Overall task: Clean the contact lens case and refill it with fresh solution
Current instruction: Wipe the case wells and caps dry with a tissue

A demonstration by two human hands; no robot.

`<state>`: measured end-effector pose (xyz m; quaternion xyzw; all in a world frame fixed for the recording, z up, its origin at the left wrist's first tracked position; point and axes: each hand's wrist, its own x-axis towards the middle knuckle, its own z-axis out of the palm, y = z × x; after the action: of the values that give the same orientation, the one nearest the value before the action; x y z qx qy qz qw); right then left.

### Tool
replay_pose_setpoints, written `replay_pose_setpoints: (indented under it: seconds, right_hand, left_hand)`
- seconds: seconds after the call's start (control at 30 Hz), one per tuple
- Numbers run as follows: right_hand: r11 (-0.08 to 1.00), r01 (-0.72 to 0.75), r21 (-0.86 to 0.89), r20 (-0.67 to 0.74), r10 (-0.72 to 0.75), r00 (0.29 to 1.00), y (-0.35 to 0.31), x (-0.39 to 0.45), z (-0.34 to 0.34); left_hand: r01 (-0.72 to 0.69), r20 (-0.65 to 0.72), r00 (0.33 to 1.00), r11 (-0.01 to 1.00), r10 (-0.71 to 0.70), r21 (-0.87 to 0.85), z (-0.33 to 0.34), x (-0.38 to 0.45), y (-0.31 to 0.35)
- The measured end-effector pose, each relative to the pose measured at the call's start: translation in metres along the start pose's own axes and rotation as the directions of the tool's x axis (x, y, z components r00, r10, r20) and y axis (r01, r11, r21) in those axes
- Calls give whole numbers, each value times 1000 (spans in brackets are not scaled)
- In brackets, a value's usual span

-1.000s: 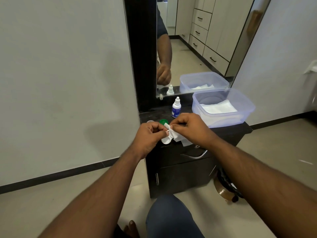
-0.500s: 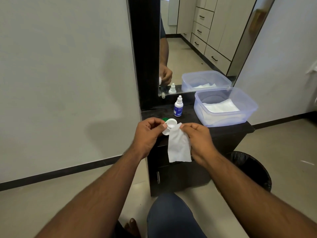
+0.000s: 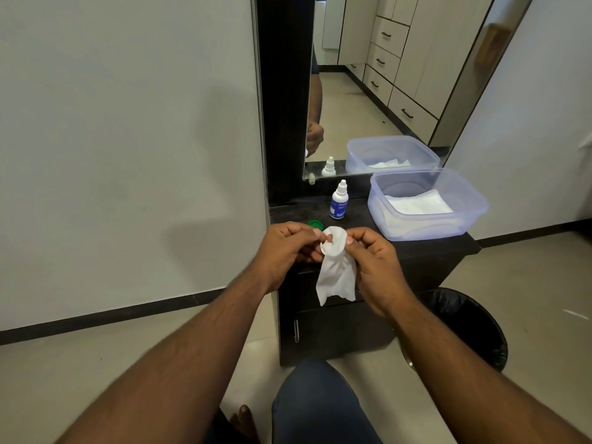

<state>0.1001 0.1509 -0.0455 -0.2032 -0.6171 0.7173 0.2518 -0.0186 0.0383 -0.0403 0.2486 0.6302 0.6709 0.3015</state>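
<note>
My left hand (image 3: 285, 248) pinches the white contact lens case (image 3: 333, 240) at its left side, holding it in the air in front of the black cabinet. My right hand (image 3: 373, 261) pinches a white tissue (image 3: 336, 277) against the case's right edge, and the tissue hangs down below it. A green case cap (image 3: 315, 224) lies on the cabinet top just behind my left hand. The small white solution bottle with a blue label (image 3: 339, 201) stands upright behind the cap, near the mirror.
A translucent plastic tub (image 3: 474, 216) with white tissues inside sits on the right of the black cabinet top (image 3: 448, 245). A mirror (image 3: 384, 91) stands behind it. A black-lined waste bin (image 3: 474, 325) is on the floor at the right. My knee is below.
The tissue was bunched against the case a second ago; it has since been pulled open and hangs loose below the case. My hands have lifted slightly and moved apart.
</note>
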Motion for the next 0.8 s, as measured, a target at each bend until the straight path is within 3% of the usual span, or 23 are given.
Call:
replay_pose_setpoints:
  seconds: [0.2,0.4,0.5,0.7,0.8]
  right_hand:
    - [1000,19,-17,27,-18,999,4,3,-1]
    - [999,-7,44,51,5,999,0,7,-3]
    - [999,-14,46,34,12,999,2,6,-2]
    - [999,-31,-27,27,32,999,0,-3,-7]
    - [993,18,-117,-51,-24,998,-7,-7,-16]
  left_hand:
    - [98,75,993,982,-86,-162,-5,6,2]
    - [157,123,981,987,-150,-46,-8,10,0]
    - [140,68,989,988,-135,-71,-6,10,-3]
    - [61,-2,998,996,-61,70,0,6,-5]
    - [43,-11,999,991,-42,123,1,4,-5]
